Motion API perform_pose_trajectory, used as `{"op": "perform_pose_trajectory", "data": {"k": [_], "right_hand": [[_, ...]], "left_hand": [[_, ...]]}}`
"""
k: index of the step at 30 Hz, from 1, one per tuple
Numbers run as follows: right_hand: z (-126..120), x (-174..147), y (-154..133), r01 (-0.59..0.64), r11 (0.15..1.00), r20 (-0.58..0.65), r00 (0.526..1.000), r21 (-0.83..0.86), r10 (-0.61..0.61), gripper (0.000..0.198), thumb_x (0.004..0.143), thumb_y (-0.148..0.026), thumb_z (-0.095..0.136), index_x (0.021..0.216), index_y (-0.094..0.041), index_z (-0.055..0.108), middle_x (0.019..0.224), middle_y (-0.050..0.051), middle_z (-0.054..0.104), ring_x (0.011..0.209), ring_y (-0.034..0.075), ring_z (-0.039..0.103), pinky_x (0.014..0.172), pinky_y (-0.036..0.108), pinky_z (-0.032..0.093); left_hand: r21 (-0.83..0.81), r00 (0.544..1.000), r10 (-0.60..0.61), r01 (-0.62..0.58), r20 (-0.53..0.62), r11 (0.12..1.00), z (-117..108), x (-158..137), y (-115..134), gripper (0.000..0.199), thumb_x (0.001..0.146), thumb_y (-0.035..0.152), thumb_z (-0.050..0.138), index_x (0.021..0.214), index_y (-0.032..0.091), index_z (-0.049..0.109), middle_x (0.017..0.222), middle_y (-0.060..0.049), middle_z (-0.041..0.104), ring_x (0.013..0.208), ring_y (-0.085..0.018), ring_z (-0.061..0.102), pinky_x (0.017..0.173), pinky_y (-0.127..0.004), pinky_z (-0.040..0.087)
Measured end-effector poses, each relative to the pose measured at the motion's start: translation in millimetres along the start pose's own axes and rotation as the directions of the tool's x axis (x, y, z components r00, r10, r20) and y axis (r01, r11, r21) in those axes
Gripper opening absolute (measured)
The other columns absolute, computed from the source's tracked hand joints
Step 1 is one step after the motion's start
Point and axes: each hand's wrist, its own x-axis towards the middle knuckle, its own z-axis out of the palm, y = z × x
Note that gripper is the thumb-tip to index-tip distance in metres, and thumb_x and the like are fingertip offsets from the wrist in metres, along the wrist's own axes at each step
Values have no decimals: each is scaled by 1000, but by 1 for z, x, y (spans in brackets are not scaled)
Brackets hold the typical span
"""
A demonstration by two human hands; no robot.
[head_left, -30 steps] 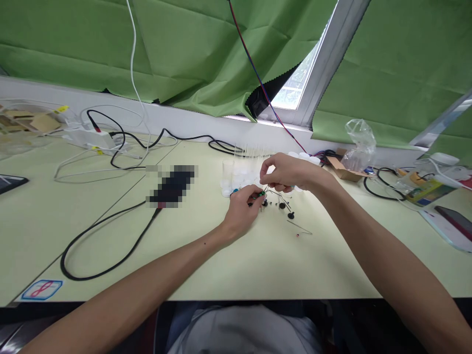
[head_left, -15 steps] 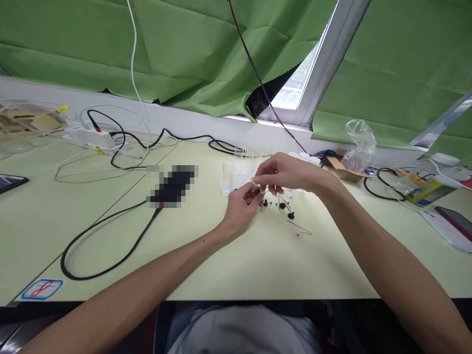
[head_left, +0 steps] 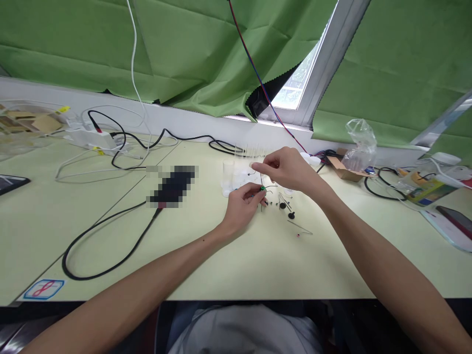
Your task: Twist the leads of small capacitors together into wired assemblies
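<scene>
My left hand (head_left: 241, 209) is closed in a pinch on a small green piece (head_left: 262, 188) with thin wires sticking out of it. Just above and to the right, my right hand (head_left: 285, 168) is bent down, its fingers drawn together on a thin bent wire (head_left: 252, 173). Between the two hands a fine rod rises from the green piece. Black round-headed parts (head_left: 291, 215) and tiny bits lie on the table right of my left hand. A longer bent metal wire (head_left: 300, 226) lies nearer to me, beside a small red piece (head_left: 298, 235).
Clear containers (head_left: 228, 176) with upright thin sticks stand behind my hands, white lids (head_left: 313, 160) further right. A blurred-out black device (head_left: 171, 186) on a black cable lies left. An open cardboard box (head_left: 348, 169) and a phone (head_left: 455, 221) are at the right.
My right hand has lifted slightly and moved away from my left hand. The green piece and its wires now show more clearly between them. My left hand has stayed in place.
</scene>
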Motion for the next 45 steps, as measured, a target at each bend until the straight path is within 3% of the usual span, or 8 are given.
{"op": "perform_pose_trajectory", "data": {"k": [6, 13, 19, 25, 30, 35, 40, 45], "right_hand": [[-6, -18, 25, 43, 993, -1, 999, 110, -43, 46, 95, -51, 47, 70, -17, 65, 59, 1, 58, 50, 10, 45, 52, 26, 34], [3, -35, 48, 87, 979, 46, 994, 183, -97, 29, 90, -44, 58, 87, -18, 69, 84, 4, 69, 63, 13, 56, 61, 26, 43], [23, -33, 48, 112, 978, -52, 993, 177, -105, 32, 93, -40, 55, 71, -18, 64, 63, 1, 61, 56, 13, 51, 58, 26, 39], [37, -33, 53, 5, 907, -67, 997, 421, 26, 36, 91, -46, 58, 68, -18, 60, 56, -1, 55, 48, 11, 47, 51, 26, 38], [48, -32, 63, -57, 759, -41, 993, 648, 109, 38, 87, -51, 64, 69, -18, 57, 47, -4, 49, 38, 8, 39, 40, 23, 30], [55, -29, 70, -212, 470, 138, 973, 857, 187, 35, 77, -47, 77, 85, -21, 54, 46, -8, 50, 33, 6, 33, 36, 20, 21], [60, -29, 71, -367, 169, 331, 921, 915, 207, 36, 73, -39, 82, 81, -19, 53, 50, -10, 44, 36, 1, 30, 36, 15, 19], [64, -30, 70, -376, -1, 367, 904, 927, 221, 33, 74, -31, 82, 76, -17, 53, 54, -9, 44, 38, 0, 31, 34, 12, 21]], "left_hand": [[-46, 1000, 18, -17, 10, 999, 1, 1, -2, 21, 85, 37, 67, 90, 17, 67, 82, -4, 68, 69, -16, 68, 74, -34, 57], [-49, 999, -9, 11, 34, 999, 1, -1, 0, 20, 87, 35, 65, 93, 16, 67, 80, -4, 67, 69, -15, 67, 71, -32, 57], [-49, 997, 27, -23, 72, 999, 1, -2, -1, 16, 87, 32, 64, 92, 17, 67, 78, -3, 66, 67, -14, 64, 71, -32, 56], [-40, 996, 21, -18, 89, 999, 1, -3, -3, 14, 86, 31, 66, 89, 17, 67, 74, -2, 65, 66, -14, 64, 70, -32, 56], [-32, 991, 25, -21, 132, 999, 0, -3, -3, 14, 86, 29, 66, 91, 17, 68, 75, -2, 66, 66, -14, 64, 71, -31, 56], [-46, 987, 4, 4, 163, 999, -1, -4, 1, 16, 85, 30, 67, 93, 16, 69, 80, -4, 69, 66, -15, 64, 70, -32, 56], [-50, 989, 8, 0, 151, 999, -1, -3, 4, 18, 84, 30, 68, 94, 16, 69, 84, -4, 70, 65, -14, 64, 70, -32, 56], [-47, 990, 5, 2, 144, 999, -2, -2, 6, 18, 85, 30, 68, 95, 15, 70, 84, -5, 70, 65, -14, 64, 69, -32, 55]]}}
